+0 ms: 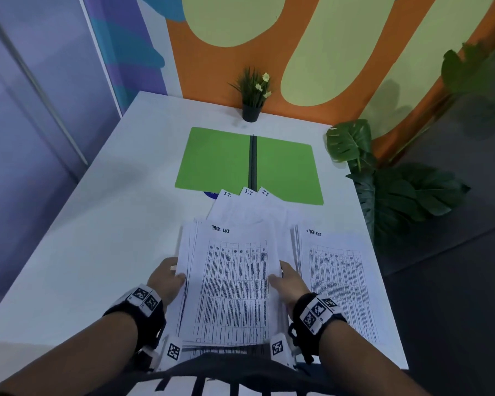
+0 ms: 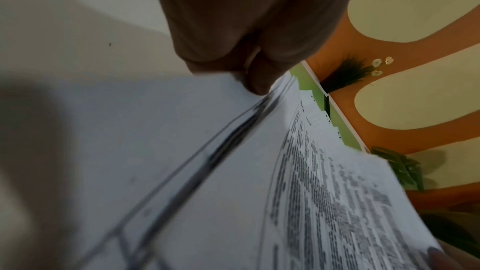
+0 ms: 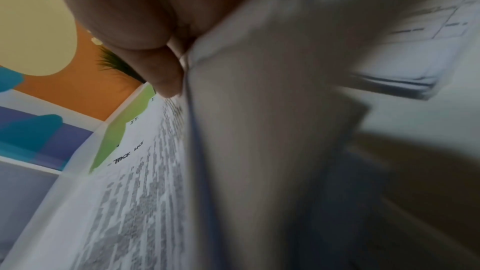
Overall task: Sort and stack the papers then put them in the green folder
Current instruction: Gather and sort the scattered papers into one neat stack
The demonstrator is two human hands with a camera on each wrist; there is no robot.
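A stack of printed table sheets (image 1: 232,284) is held just above the table's near edge. My left hand (image 1: 167,278) grips its left edge, thumb on top; my right hand (image 1: 287,281) grips its right edge the same way. In the left wrist view the stack (image 2: 311,182) runs under my left hand (image 2: 249,65). The right wrist view shows the stack's edge (image 3: 145,182) beside my right hand (image 3: 161,65). A second pile of the same sheets (image 1: 337,281) lies to the right. Fanned sheets marked "I.T." (image 1: 249,204) lie behind, overlapping the open green folder (image 1: 217,161).
A small potted plant (image 1: 253,95) stands at the back of the white table (image 1: 97,224), behind the folder. Large green leaves (image 1: 389,190) hang off the table's right side. An orange and pale-green wall closes the back.
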